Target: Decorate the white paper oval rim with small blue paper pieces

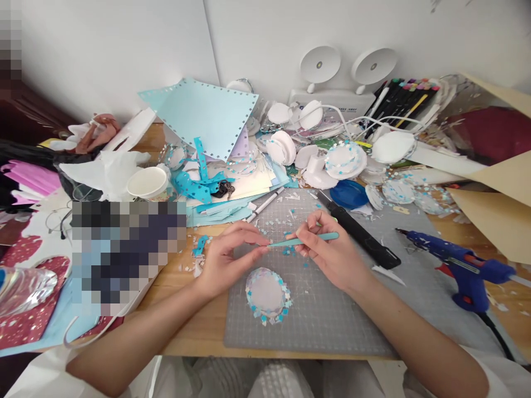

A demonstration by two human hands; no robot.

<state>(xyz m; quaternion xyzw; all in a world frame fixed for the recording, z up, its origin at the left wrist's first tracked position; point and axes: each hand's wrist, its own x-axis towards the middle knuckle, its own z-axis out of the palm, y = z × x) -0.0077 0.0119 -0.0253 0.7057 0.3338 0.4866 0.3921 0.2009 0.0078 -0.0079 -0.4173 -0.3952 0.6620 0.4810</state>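
Teal tweezers (286,242) lie nearly level in my right hand (332,251), their tip aimed left. At that tip, the thumb and fingertips of my left hand (228,251) are pinched together; whatever sits between them is too small to make out. Just below my hands, a round white disc (269,296) edged with small blue and white paper pieces rests on the grey cutting mat (315,326). Tiny blue and white scraps (271,225) are scattered on the mat beyond my fingers.
A blue glue gun (464,262) lies at right, beside a long black tool (365,235). Behind are a blue lid (349,194), piled white discs (346,159) and a two-headed lamp (332,99). A paper cup (148,183) and punched blue sheet (203,119) stand left.
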